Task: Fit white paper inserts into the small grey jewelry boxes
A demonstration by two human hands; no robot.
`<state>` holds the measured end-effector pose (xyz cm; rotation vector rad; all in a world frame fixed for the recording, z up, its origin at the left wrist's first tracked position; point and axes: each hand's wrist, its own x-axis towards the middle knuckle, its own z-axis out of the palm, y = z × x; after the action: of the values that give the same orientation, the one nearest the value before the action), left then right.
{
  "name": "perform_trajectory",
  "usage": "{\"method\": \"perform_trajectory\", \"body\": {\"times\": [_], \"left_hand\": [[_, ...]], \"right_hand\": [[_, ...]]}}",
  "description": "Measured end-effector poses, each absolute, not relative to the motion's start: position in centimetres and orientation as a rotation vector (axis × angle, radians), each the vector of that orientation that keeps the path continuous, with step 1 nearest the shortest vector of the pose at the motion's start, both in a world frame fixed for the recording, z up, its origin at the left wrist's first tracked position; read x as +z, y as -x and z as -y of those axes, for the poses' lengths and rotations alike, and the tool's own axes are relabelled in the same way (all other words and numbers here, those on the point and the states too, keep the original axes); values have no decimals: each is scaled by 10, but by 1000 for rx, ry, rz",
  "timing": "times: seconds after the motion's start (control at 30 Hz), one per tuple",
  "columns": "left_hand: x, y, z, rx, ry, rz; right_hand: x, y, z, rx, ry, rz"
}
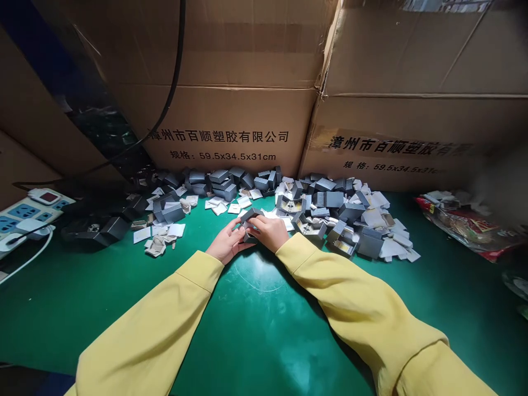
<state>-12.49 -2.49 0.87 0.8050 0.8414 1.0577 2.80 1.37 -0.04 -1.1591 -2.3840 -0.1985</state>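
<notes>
Small grey box [251,213]: probably light and stiff-walled, its edges liable to dent; best gripped by opposite sides. It lies above the worktop [124,308], between the left hand [225,243] at its eight o'clock and the right hand [272,233] at its four. Both hands' fingers are closed on it (some fingertips are hidden). Loose grey boxes [329,199] lie towards two o'clock.

Work surface [264,324]: smooth, glossy, green | cartons [231,110]: matt brown cardboard, printed, creased | small boxes [370,242]: dark grey, smooth, low sheen | pieces [142,235]: white, matt, paper-like | sleeves [144,324]: yellow cloth, matt, soft folds | power strip [25,212]: smooth pale plastic | bag [466,220]: glossy, crinkled, red and clear film
</notes>
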Motion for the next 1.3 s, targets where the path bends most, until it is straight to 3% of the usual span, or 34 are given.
{"method": "perform_trajectory", "body": {"times": [0.33,1.3], "left_hand": [[7,128,24,1037,-793,-864],[6,127,25,1022,-859,-819]], "right_hand": [[5,-28,-13,-367,1034,2464],[-5,-25,-8,-335,1092,2405]]}}
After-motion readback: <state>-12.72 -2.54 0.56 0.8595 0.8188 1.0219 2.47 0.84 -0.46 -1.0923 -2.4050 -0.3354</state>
